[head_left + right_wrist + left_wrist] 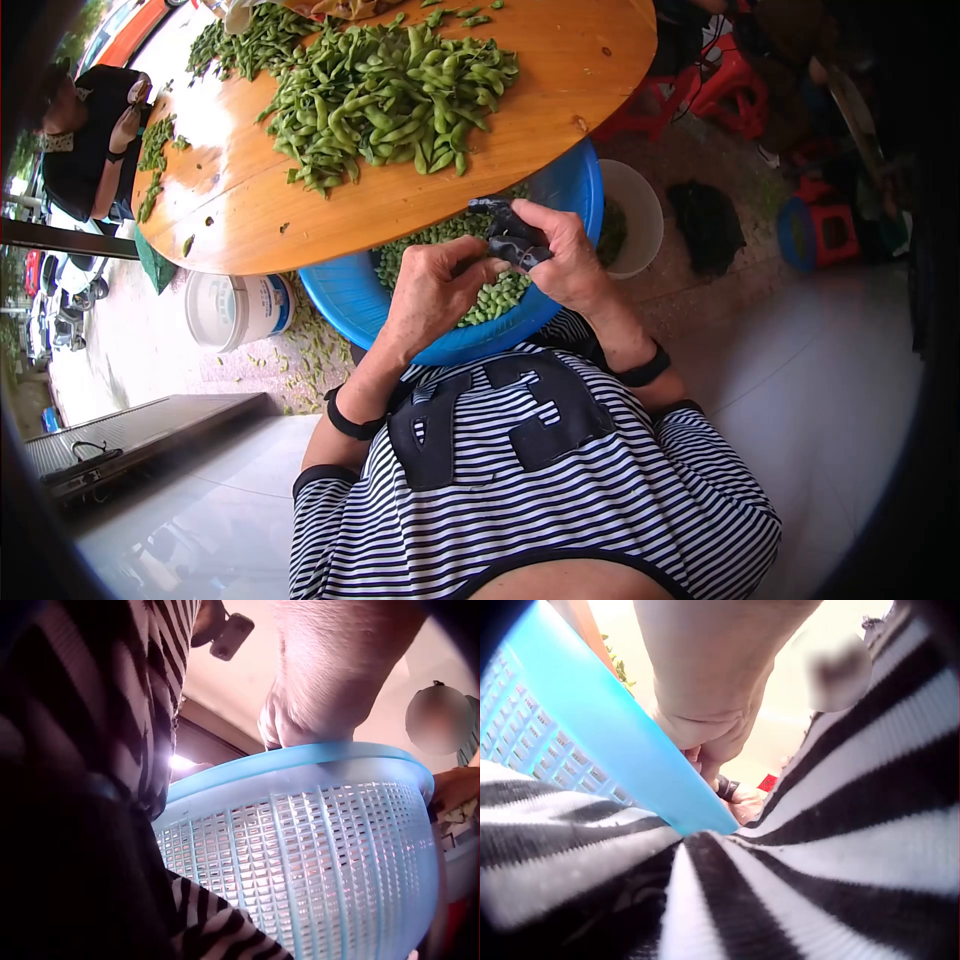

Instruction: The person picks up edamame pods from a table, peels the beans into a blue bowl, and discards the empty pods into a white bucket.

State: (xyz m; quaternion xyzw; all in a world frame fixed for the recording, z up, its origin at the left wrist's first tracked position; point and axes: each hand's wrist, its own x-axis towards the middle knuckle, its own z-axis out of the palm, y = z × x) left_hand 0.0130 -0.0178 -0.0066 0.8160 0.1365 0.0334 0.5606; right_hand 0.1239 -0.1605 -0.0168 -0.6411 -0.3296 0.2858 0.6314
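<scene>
My left hand point(435, 290) and right hand point(575, 260) meet fingertip to fingertip over a blue plastic basket point(592, 200). Crinkled black coverings point(515, 238) wrap the right thumb and forefinger. The left thumb and forefinger pinch close against them; I cannot tell what small thing lies between the fingertips. Below the hands, shelled green beans point(495, 300) fill part of the basket. A big heap of green soybean pods point(390, 100) lies on the wooden table point(560, 60) just beyond. In the right wrist view, the lattice wall of the basket point(300, 855) hides the fingers.
The basket's far side tucks under the table edge. Plastic buckets stand left point(240, 310) and right point(640, 225) of it, with fallen pods point(290, 370) on the floor at left. Another person point(90, 145) is at the table's left end. Red stools point(730, 95) stand at right.
</scene>
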